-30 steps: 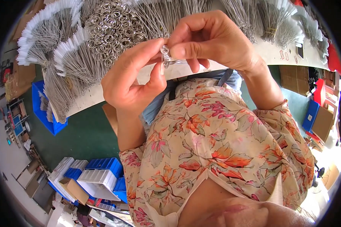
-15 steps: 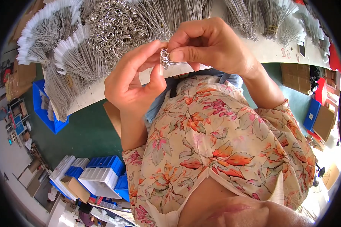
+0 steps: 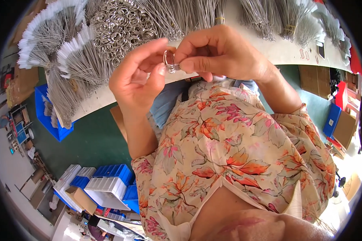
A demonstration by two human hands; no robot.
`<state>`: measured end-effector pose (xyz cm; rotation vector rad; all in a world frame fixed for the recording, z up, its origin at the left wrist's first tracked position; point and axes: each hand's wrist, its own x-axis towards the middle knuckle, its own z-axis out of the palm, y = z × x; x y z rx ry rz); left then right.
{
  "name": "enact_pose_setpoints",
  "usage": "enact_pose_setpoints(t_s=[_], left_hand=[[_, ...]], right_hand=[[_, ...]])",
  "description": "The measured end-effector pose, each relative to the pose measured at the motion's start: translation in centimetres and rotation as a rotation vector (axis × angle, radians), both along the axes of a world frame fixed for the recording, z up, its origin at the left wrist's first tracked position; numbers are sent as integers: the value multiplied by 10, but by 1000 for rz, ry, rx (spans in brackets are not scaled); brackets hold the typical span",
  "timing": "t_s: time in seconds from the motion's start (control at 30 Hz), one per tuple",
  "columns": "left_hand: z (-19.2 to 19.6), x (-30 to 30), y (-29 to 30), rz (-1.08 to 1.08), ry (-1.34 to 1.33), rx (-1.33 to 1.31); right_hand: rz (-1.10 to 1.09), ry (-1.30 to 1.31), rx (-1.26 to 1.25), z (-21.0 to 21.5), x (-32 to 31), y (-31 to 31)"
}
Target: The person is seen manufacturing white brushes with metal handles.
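Observation:
Both hands are raised close in front of my chest over the edge of a white table (image 3: 277, 50). Between them is a small metal ring (image 3: 169, 62) with thin wire ends on it. My left hand (image 3: 134, 78) pinches the ring with thumb and forefinger from the left. My right hand (image 3: 221, 54) grips the same ring and the wire ends from the right with fingertips curled in. A heap of loose metal rings (image 3: 120, 24) lies on the table just beyond my left hand.
Bundles of thin grey wires with white tips (image 3: 64, 60) fan across the table's left and back. Blue and white plastic bins (image 3: 104, 182) stand on the green floor at lower left. A blue crate (image 3: 48, 120) sits under the table's left end. Cardboard boxes (image 3: 342, 124) stand at right.
Both hands stay together on the ring; the fingers have shifted slightly, turning the ring between them. Nothing was picked up or let go.

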<state>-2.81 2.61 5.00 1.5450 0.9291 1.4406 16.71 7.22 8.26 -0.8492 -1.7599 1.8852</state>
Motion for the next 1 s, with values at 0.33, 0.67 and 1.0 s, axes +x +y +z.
enact_pose_setpoints(t_s=[0.33,0.67,1.0], left_hand=[[-4,-1,3,-104,-479,-356],[17,-10,-3,70,-16,-247],[44,-13,-6,180,297,-58]], right_hand=[[-53,110,-98,-12,-5,-1],[-40,150,-42,-4,-12,4],[-22,280,-87,3,-22,9]])
